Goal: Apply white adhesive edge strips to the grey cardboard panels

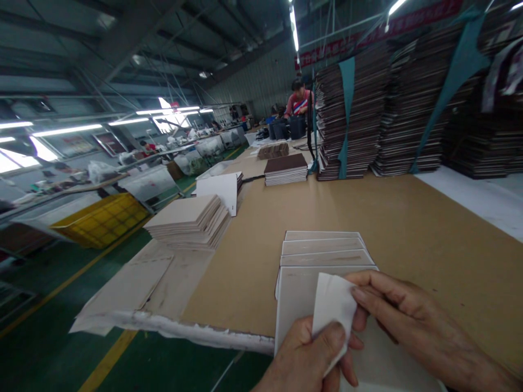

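A small white strip, paper-like and slightly bent [333, 296], is held up between both hands. My left hand [312, 354] is closed on its lower part, with the thumb pressed on the front. With thumb and forefinger, my right hand [398, 305] pinches its upper right edge. Below the hands lie several overlapping beige panels with white borders [296, 294], fanned out away from me on the brown tabletop [241, 288]. The lower part of the nearest panel is partly hidden by my hands.
Left stands a stack of beige boards [183, 215], with a white board [218, 190] behind. A dark-topped stack [286, 166] lies farther back. Tall stacks of dark panels [351, 120] with teal straps line the right. A co-worker [298, 100] is at the far end; a yellow bin [100, 218] stands left.
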Demonstrator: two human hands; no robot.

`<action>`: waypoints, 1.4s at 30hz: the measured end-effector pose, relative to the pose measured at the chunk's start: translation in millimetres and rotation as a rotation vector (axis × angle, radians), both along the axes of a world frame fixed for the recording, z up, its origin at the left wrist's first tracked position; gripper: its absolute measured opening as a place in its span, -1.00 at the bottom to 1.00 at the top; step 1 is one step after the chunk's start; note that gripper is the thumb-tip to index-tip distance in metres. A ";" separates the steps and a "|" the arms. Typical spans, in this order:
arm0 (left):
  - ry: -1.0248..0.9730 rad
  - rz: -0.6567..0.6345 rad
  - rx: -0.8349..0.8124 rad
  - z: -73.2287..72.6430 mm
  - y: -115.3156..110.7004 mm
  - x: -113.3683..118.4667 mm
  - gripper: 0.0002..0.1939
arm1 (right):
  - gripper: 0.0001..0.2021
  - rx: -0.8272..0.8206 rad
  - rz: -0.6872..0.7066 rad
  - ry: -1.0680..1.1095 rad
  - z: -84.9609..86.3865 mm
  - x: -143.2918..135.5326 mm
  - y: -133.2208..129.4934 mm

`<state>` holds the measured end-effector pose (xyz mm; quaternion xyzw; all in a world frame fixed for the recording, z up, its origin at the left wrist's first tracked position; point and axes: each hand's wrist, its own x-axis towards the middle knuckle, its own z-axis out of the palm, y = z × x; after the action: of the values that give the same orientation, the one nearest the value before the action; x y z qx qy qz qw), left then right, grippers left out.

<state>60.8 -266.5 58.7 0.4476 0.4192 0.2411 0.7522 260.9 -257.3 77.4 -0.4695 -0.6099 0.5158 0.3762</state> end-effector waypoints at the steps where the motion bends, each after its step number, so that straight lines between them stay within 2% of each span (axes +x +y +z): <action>1: 0.013 0.006 0.007 -0.7 0.3 -0.3 -0.34 | -0.64 -0.035 0.013 0.043 0.6 -1.3 0.4; 5: 0.099 -0.005 0.055 -3.7 1.9 -0.5 -0.26 | -0.64 -0.089 -0.012 0.116 1.0 -3.3 4.5; 9: 0.118 -0.012 0.026 -6.6 1.4 0.4 -0.23 | -0.57 0.060 -0.121 -0.061 2.3 -0.5 8.9; 12: 0.087 0.011 -0.053 -7.5 0.7 1.8 -0.16 | -0.57 0.130 -0.121 -0.108 6.0 0.5 8.3; 15: 0.038 0.025 -0.079 -6.3 1.2 3.2 -0.08 | -0.60 0.132 -0.085 -0.093 9.1 0.0 5.9; 20: -0.023 0.023 -0.052 -2.8 3.2 2.9 -0.27 | -0.62 0.151 -0.051 -0.059 10.2 -1.8 5.2; 28: 0.044 0.119 -0.011 2.4 7.9 5.9 -0.22 | -0.66 0.109 -0.079 -0.055 1.2 -0.1 6.6; 33: 0.060 0.136 0.013 2.2 8.5 6.4 -0.24 | -0.66 0.087 -0.087 -0.010 -5.1 1.8 7.4; 37: 0.085 0.157 0.019 5.6 9.7 8.1 -0.24 | -0.73 0.171 -0.114 -0.021 -7.1 2.3 8.6; 42: 0.105 0.162 -0.017 9.4 13.7 12.2 -0.20 | -0.87 0.370 -0.168 0.074 -6.7 3.1 5.5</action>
<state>73.0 -252.8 68.1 0.4181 0.4947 0.2737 0.7110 264.0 -251.9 70.6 -0.4223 -0.6386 0.3786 0.5201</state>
